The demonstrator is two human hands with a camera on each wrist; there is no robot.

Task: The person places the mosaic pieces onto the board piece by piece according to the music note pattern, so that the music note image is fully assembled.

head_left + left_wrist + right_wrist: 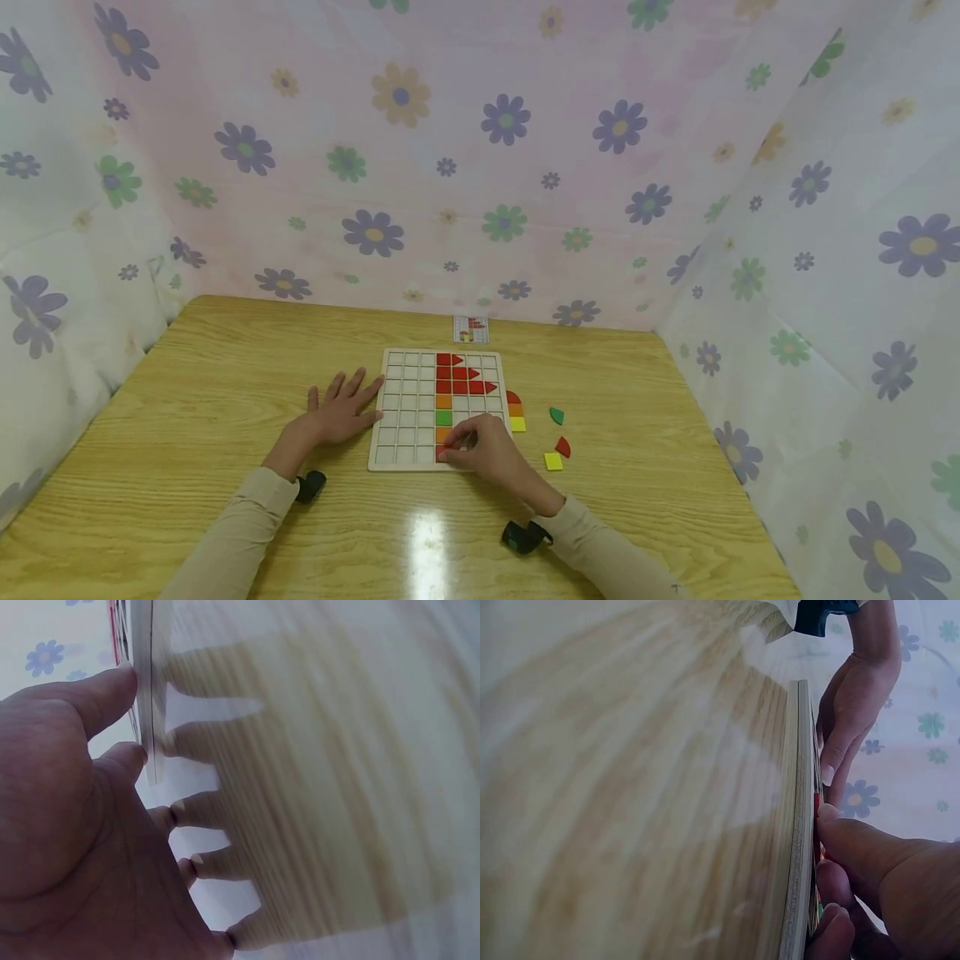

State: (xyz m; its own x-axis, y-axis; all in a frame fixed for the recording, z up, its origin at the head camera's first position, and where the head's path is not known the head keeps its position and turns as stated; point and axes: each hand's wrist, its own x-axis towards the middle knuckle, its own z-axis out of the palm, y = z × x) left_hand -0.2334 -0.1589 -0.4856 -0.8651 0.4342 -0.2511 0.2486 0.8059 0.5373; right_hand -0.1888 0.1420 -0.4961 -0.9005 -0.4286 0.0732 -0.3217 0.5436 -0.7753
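A wooden grid board (405, 454) lies on the table; its left wrist view edge (150, 675) is seen side-on. Thumb and fingers of my right hand (491, 450) pinch a red square (440, 453) at the bottom of one column; part of that square is hidden by the fingertips. Above it in the column come an orange square (443, 435), a green square (444, 417) and another orange one. Red rows with pointed ends (465, 387) fill the upper part. My left hand (337, 417) rests with spread fingers, thumb and forefinger touching the board's left edge.
A small pattern card (471, 330) lies behind the board. Beside its right edge sit red, orange and yellow pieces (517, 424). Farther right lie a green quarter piece (557, 415), a red quarter piece (563, 447) and a yellow square (552, 462). Flowered cloth (465, 167) surrounds the table.
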